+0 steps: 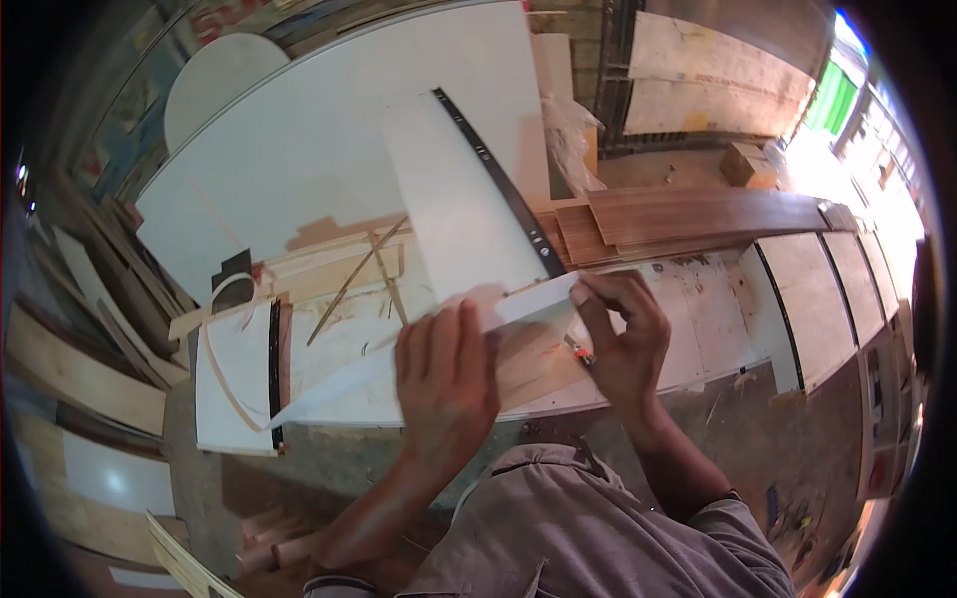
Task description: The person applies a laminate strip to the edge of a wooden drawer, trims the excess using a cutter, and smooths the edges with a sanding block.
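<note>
Right of the left hand [446, 369], pinching a white strip [533, 302] with the right hand [630, 341]. Across the strip, pressing left fingers [467, 329] together; cannot tell if gripping.

Desk [688, 309]: long, white-topped, dust-smudged | left end: white panel [244, 349], black rail [275, 369] along one side | middle: thin wooden strips [359, 281], crossed | right end: pale panels [809, 294] edged with black rails [777, 304]

Beyond the worktop [713, 337] right edge, strong daylight [877, 159] enters beside a green sheet [831, 96]; grey floor [817, 439] borders the near edge.
</note>
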{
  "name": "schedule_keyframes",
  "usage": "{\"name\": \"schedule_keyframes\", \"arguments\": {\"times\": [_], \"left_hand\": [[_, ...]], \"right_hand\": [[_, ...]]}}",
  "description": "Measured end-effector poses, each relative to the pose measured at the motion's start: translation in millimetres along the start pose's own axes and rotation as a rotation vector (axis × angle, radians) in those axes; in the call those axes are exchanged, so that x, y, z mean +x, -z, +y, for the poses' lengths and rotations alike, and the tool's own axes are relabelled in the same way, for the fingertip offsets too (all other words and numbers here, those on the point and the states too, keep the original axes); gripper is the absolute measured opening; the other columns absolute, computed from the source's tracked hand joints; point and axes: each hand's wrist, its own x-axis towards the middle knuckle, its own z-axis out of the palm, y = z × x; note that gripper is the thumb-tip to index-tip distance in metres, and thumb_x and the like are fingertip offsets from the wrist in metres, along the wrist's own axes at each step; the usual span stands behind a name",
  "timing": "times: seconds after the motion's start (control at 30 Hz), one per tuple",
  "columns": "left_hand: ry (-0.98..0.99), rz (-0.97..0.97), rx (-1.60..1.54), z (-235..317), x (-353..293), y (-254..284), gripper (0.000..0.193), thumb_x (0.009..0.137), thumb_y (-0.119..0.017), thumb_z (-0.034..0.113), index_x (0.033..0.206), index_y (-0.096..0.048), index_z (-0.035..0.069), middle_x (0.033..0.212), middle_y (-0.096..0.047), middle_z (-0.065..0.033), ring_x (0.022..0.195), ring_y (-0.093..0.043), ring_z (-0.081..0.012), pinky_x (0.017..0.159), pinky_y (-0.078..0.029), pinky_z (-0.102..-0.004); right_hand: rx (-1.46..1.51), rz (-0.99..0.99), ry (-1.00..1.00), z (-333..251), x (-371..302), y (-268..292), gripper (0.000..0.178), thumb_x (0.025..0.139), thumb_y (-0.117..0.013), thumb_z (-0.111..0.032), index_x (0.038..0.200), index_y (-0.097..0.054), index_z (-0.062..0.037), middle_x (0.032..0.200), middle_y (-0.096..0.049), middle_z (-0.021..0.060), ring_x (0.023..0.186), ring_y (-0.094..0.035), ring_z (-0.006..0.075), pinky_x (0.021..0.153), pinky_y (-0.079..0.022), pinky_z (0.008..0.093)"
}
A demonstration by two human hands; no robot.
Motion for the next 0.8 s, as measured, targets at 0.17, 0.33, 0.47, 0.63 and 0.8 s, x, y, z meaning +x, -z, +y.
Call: {"name": "schedule_keyframes", "arguments": {"times": [0.17,0.33,0.47,0.63,0.8], "left_hand": [[-0.015,-0.018,-0.022,27.7,1.5,-19.9,0.057,0.089,-0.070,0.015,0.139,-0.052,-0.004,0.138,-0.053,-0.0209,0.130,-0.049,-0.0388,0.114,-0.034,-0.0526],[0.015,0.008,-0.125,39.9,17.5,-24.9,0.050,0.088,-0.069,0.010,0.134,-0.056,-0.005,0.133,-0.057,-0.0198,0.126,-0.053,-0.0375,0.111,-0.038,-0.0502],[0.000,0.076,-0.100,40.6,19.5,-36.4,0.042,0.088,-0.069,0.005,0.127,-0.061,-0.007,0.126,-0.060,-0.0184,0.120,-0.058,-0.0352,0.105,-0.044,-0.0469],[-0.043,0.180,0.058,40.2,14.8,-47.4,0.040,0.088,-0.070,0.006,0.126,-0.064,-0.005,0.122,-0.064,-0.0179,0.115,-0.062,-0.0348,0.103,-0.048,-0.0482],[0.059,0.192,0.112,52.1,14.4,-48.3,0.039,0.089,-0.071,0.006,0.127,-0.066,-0.001,0.124,-0.067,-0.0163,0.117,-0.064,-0.0340,0.106,-0.047,-0.0489]], "right_hand": [[0.237,-0.185,-0.309,-1.0,4.7,12.5,0.020,0.095,-0.073,-0.010,0.111,-0.074,0.0020,0.092,-0.069,0.0050,0.082,-0.064,0.0076,0.071,-0.051,0.0251],[0.469,-0.295,-0.330,17.7,9.2,28.8,0.028,0.095,-0.071,-0.007,0.121,-0.070,0.0010,0.101,-0.068,0.0027,0.088,-0.061,0.0074,0.076,-0.050,0.0241],[0.350,-0.383,-0.137,13.9,19.6,31.0,0.032,0.091,-0.071,-0.004,0.123,-0.069,0.0003,0.107,-0.067,0.0062,0.093,-0.064,0.0121,0.082,-0.054,0.0290],[-0.026,-0.509,0.426,16.8,53.0,41.1,0.037,0.085,-0.076,-0.005,0.121,-0.070,-0.0026,0.110,-0.068,0.0079,0.091,-0.066,0.0227,0.078,-0.056,0.0336],[-0.101,-0.537,0.928,36.1,81.0,38.5,0.030,0.083,-0.075,-0.005,0.113,-0.072,-0.0016,0.112,-0.068,0.0070,0.101,-0.068,0.0239,0.083,-0.058,0.0364]]}}
